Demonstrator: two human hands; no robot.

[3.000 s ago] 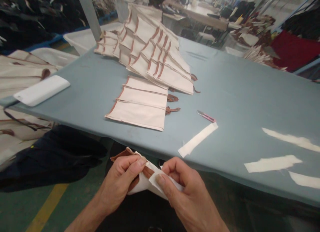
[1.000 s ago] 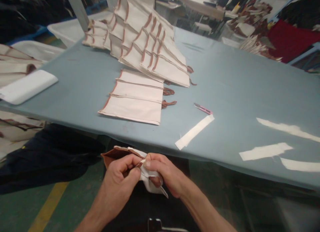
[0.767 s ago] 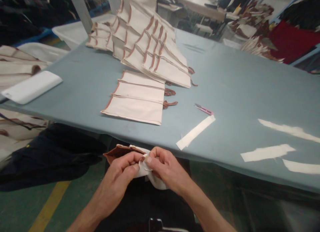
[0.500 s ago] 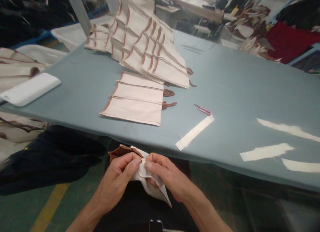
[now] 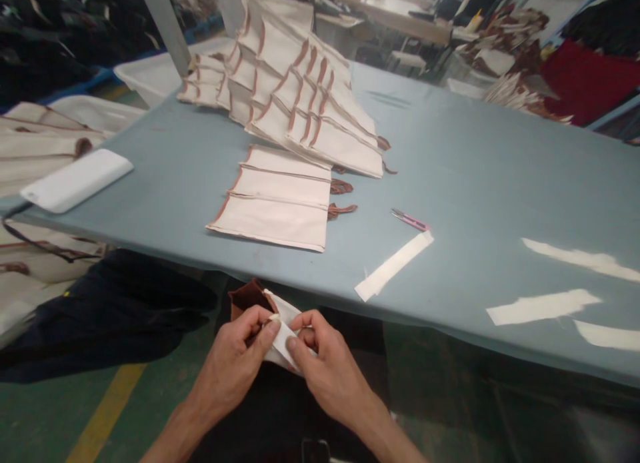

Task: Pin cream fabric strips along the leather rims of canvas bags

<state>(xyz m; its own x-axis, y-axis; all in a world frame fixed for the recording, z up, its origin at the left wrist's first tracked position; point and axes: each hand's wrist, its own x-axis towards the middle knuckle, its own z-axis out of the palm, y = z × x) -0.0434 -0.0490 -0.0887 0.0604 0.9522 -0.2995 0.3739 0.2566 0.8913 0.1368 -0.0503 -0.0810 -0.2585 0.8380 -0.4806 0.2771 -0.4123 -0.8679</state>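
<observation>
Over my lap, in front of the table edge, I hold a small cream fabric bag (image 5: 285, 307) with a brown lining showing at its opening. My left hand (image 5: 234, 356) pinches the bag's edge between thumb and fingertips. Close beside it, my right hand (image 5: 327, 363) grips the white cloth, thumb on top. Part of the bag is hidden behind both hands. On the table just beyond lie flat cream bags (image 5: 275, 216) with brown edging and brown cords. To their right are small thread snips (image 5: 411, 220) with a pink handle, near a cream fabric strip (image 5: 395, 266).
A large heap of cream bags (image 5: 345, 140) covers the table's far left part. A white oblong device (image 5: 77, 180) lies at the left edge. More fabric strips (image 5: 545, 307) lie at right. White bins (image 5: 150, 76) stand beyond the blue-grey table (image 5: 475, 183).
My right hand has shifted slightly right and down along the cloth, its fingers more curled. The bag's brown opening shows wider, and its lower corner no longer hangs in sight.
</observation>
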